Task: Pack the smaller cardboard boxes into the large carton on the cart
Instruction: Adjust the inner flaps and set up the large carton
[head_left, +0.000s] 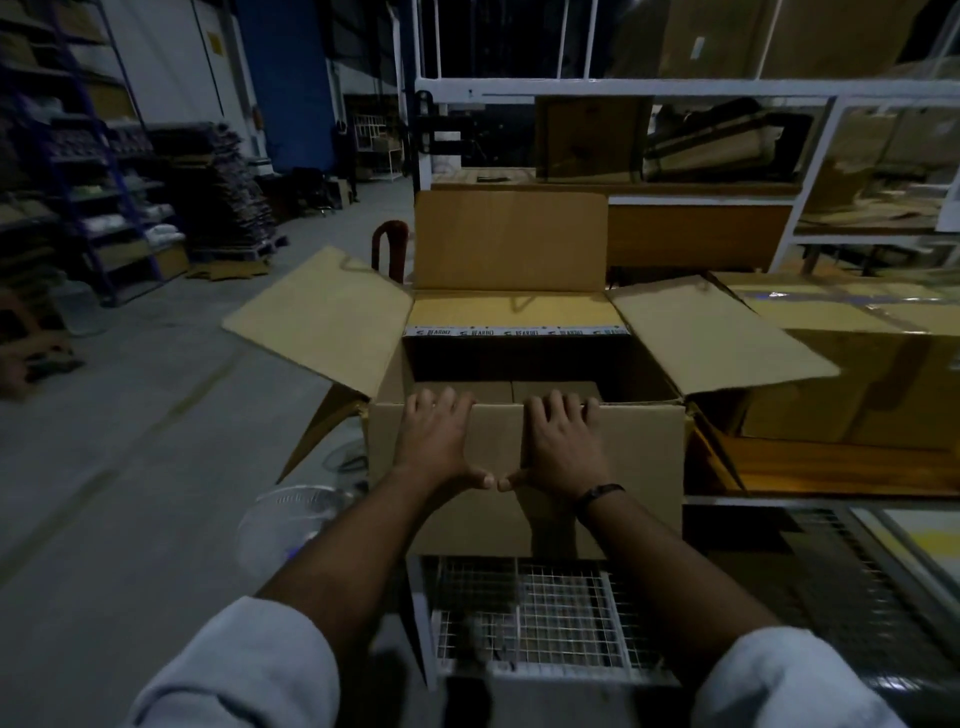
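1. Big brown corrugated carton (623, 467) sits flaps-open on the wire-mesh cart (561, 613).
2. left hand (439, 441) and right hand (563, 447) are spread flat on its near wall, thumbs touching.
3. smaller boxes (509, 391) sit inside, flat-topped.

I see the large carton (597, 457) in plain tan-brown cardboard. At its 12 o'clock side runs a white tape strip (519, 331) printed with repeating dark lettering. The smaller boxes (467, 391) inside are the same tan. At 6 o'clock the cart mesh (545, 613) is a white grid, and the sleeves (249, 670) are pale grey. At 11 o'clock there is a red handle (390, 244) and, further off, a blue wall (291, 78).
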